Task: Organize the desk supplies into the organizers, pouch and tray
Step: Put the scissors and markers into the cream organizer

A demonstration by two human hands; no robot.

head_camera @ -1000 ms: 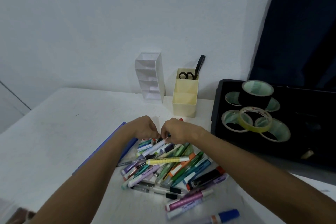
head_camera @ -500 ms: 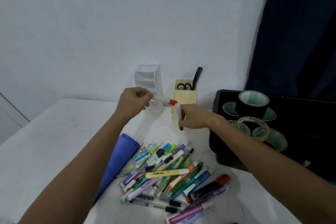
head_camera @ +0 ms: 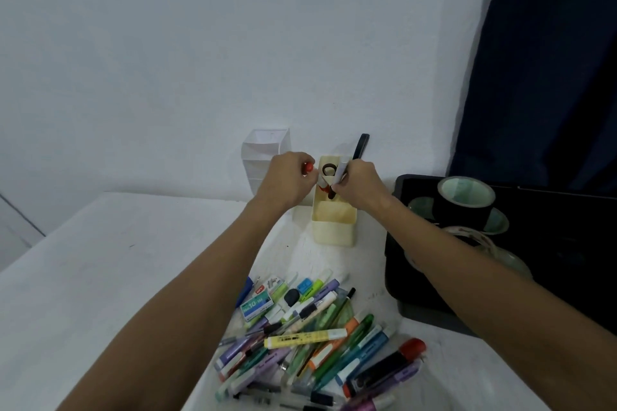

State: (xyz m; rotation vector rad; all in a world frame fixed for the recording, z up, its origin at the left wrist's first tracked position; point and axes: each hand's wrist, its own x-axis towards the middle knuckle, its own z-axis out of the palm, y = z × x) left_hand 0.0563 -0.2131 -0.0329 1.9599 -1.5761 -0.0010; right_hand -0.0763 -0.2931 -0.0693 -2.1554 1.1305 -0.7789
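A cream-yellow organizer stands at the back of the white desk, with scissors and a black tool in its rear compartment. My left hand grips a red-capped marker at the organizer's left rim. My right hand holds a white pen, its tip down inside the middle compartment. To the left stands a clear tiered organizer. A pile of pens and highlighters lies in front of me.
A black tray with several rolls of tape sits on the right. A blue pouch peeks out beside my left forearm. A staples box lies in the pile. A white wall rises behind and a dark curtain hangs at right.
Both hands lifted from the pile, each carrying a pen, and moved back to the cream-yellow organizer. The right hand's pen now dips into the organizer.
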